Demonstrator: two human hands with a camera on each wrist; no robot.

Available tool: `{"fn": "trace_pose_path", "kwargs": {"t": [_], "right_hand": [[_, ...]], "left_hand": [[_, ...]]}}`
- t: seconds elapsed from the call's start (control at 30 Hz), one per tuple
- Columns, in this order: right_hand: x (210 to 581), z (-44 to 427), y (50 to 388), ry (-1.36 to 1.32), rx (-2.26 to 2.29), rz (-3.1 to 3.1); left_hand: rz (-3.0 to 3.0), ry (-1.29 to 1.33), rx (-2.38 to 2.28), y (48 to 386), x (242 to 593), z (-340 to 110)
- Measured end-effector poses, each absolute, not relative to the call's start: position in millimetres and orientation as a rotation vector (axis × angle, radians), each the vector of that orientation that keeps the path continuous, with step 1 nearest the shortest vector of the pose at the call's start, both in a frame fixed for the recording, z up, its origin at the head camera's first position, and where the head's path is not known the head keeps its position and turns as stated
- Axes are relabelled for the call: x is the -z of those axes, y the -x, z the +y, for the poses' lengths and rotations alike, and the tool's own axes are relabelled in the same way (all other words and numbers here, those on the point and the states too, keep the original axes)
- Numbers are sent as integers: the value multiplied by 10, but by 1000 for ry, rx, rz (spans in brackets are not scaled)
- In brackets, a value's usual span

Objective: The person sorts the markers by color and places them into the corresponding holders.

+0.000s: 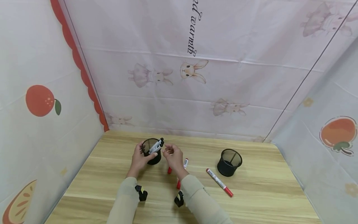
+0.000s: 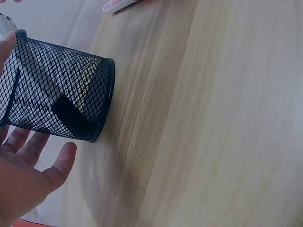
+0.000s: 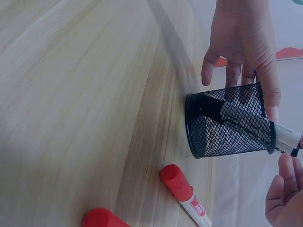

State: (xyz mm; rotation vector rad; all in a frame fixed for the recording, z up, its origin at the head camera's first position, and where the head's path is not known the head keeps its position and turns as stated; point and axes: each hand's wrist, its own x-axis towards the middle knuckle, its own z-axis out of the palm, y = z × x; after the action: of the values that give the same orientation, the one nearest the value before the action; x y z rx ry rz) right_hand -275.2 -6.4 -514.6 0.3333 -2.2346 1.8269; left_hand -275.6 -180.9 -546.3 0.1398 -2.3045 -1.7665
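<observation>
My left hand (image 1: pixel 139 162) holds a black mesh pen holder (image 1: pixel 153 161) upright on the table, thumb at its rim and fingers along its far side. Several white markers with black caps (image 3: pixel 284 136) lean inside it, black caps toward the bottom and tail ends sticking out over the rim. Just beside those ends is my right hand (image 1: pixel 174 159), its fingers loosely bent with nothing visible between them. Whether a fingertip touches a marker is unclear. Under and near the right hand lie two red-capped markers (image 3: pixel 176 179), partly hidden by it in the head view.
A second black mesh pen holder (image 1: pixel 227 169) stands on the right of the wooden table (image 1: pixel 257 193). Beside it lies another red-capped marker (image 1: pixel 219 182). Printed cloth walls (image 1: pixel 179 118) enclose the table at the back and both sides.
</observation>
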Motion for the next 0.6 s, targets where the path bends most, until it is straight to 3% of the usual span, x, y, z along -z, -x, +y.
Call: {"fn": "trace_pose_path", "kwargs": {"t": [0.6], "right_hand": [[5100, 125, 2630, -372, -1852, -2373]], "left_hand": [[-2403, -143, 1517, 2633, 5332, -1726]]}}
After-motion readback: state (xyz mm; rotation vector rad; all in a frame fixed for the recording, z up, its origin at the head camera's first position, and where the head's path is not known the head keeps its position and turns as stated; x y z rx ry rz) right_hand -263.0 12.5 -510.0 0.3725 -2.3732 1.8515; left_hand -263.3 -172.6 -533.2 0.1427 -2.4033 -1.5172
